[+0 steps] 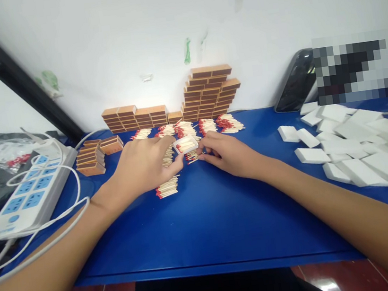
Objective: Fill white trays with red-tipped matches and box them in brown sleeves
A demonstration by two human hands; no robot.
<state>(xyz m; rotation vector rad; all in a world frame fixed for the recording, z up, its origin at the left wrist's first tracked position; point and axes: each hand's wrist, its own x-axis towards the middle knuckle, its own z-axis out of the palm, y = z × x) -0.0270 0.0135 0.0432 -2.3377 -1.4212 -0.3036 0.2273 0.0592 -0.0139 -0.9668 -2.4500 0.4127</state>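
Note:
My left hand (146, 163) grips a small white matchbox tray (185, 139) by its left end, thumb at the front. Several red-tipped matches (186, 145) lie inside the tray. At its right, my right hand (222, 153) has its fingers bent and pinched by the tray's corner, beside a small pile of matches (192, 155); whether a match is between the fingertips I cannot make out. More matches (167, 188) lie below my left hand, and part of that pile is hidden under it. Behind the tray several match heaps (230, 124) sit in a row.
Stacked brown matchboxes (206, 93) stand against the wall, with more boxes (90, 159) at the left. A white power strip (31, 186) and its looping cables occupy the left side. White empty trays (354, 138) are heaped at the right, near a dark phone-like object (295, 82). The table (225, 222) is blue.

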